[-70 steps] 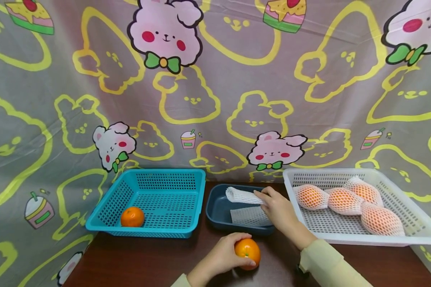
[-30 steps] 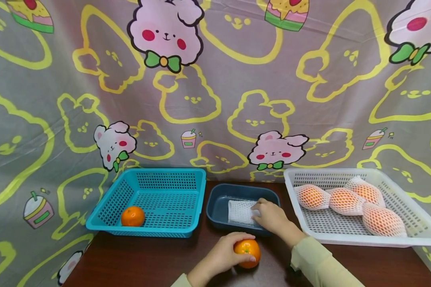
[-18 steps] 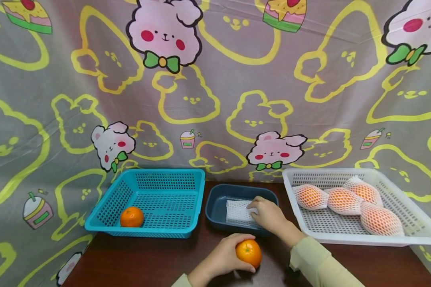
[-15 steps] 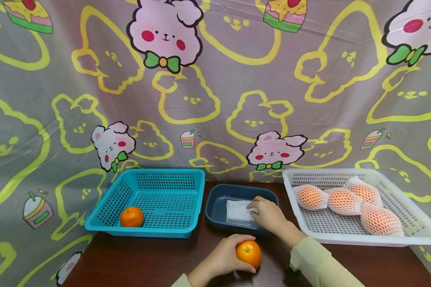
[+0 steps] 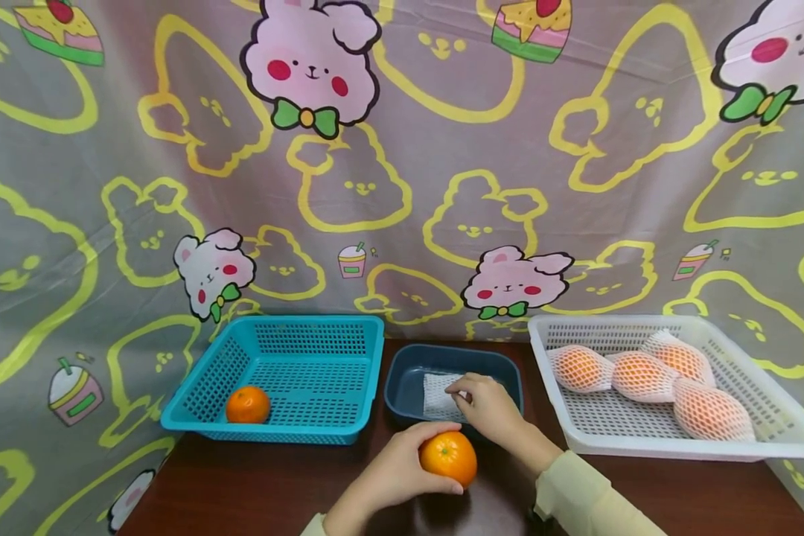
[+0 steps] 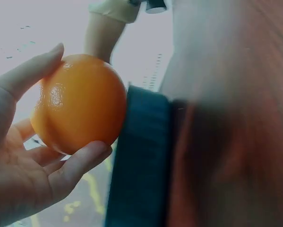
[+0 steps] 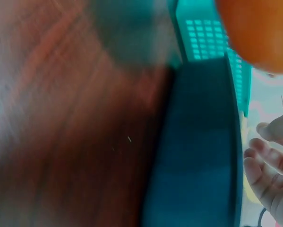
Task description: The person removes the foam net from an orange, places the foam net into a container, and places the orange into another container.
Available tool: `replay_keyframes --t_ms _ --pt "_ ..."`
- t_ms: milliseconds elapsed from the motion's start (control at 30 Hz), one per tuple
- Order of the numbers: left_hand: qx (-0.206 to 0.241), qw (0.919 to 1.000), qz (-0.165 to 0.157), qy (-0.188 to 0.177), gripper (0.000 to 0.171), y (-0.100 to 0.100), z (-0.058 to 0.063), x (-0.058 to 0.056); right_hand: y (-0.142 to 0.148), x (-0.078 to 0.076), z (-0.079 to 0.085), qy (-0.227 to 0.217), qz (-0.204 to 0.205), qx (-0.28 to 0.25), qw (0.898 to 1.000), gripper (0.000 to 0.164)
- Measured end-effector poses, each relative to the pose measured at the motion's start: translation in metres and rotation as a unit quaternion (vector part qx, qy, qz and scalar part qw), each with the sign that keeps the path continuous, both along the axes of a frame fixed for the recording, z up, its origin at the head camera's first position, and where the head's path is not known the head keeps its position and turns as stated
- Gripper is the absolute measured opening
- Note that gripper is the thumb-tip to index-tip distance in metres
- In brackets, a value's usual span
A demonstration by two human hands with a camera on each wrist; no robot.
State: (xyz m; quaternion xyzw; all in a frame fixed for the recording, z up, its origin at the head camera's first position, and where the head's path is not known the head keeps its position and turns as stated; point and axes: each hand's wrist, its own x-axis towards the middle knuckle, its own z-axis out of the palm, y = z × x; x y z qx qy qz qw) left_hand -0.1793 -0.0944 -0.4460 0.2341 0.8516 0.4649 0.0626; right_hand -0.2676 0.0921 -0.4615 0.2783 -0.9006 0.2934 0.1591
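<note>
Bare orange (image 5: 449, 458) and left hand (image 5: 398, 465) have shifted up and leftward in the head view's lower centre since half a second ago; the right hand (image 5: 492, 406) has moved slightly left too. At centre, the navy tray (image 5: 403, 376) contains white foam netting (image 5: 435, 391). At left, the turquoise basket (image 5: 295, 434) holds a second orange (image 5: 248, 406); at right, the white basket (image 5: 670, 447) holds four foam-netted oranges (image 5: 643, 376). Patterned cloth (image 5: 375, 164) hangs behind the brown table (image 5: 241, 484). The right hand hides part of the netting; the first orange and left hand overlap the tray's near edge. The left wrist view shows thumb and fingers grasping the orange; the right wrist view shows the right fingers loosely bent, gripping nothing.
</note>
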Motion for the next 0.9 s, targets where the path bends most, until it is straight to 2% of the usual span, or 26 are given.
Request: replay_keyframes --t_ms 133,267,467,633,700,733,867,900 --pt "-0.004 0.9998 0.001 0.021 0.066 -0.008 0.015 0.004 -0.007 0.006 -0.004 -0.024 0.018 -0.011 0.999 0.015" --pt "-0.012 0.9993 0.017 0.030 0.069 -0.019 0.032 0.005 -0.014 0.011 -0.005 -0.065 0.038 -0.037 0.996 0.018" --pt "-0.030 0.9974 0.049 0.045 0.068 -0.040 0.053 0.000 -0.025 0.012 -0.002 -0.107 0.065 -0.097 0.987 0.023" --pt "-0.040 0.9944 0.085 0.047 0.068 -0.058 0.064 -0.004 -0.037 0.015 0.000 -0.141 0.089 -0.136 0.977 0.026" --pt "-0.039 0.9924 0.104 0.052 0.068 -0.065 0.066 -0.006 -0.042 0.016 0.001 -0.182 0.108 -0.172 0.962 0.029" --pt "-0.037 0.9913 0.115 0.052 0.068 -0.068 0.066 -0.008 -0.045 0.018 0.001 -0.208 0.119 -0.195 0.951 0.031" --pt "-0.024 0.9854 0.163 0.044 0.068 -0.083 0.064 -0.013 -0.058 0.021 0.001 -0.295 0.158 -0.296 0.894 0.038" --pt "-0.018 0.9837 0.175 0.037 0.068 -0.087 0.063 -0.014 -0.061 0.022 0.001 -0.306 0.163 -0.313 0.884 0.039"
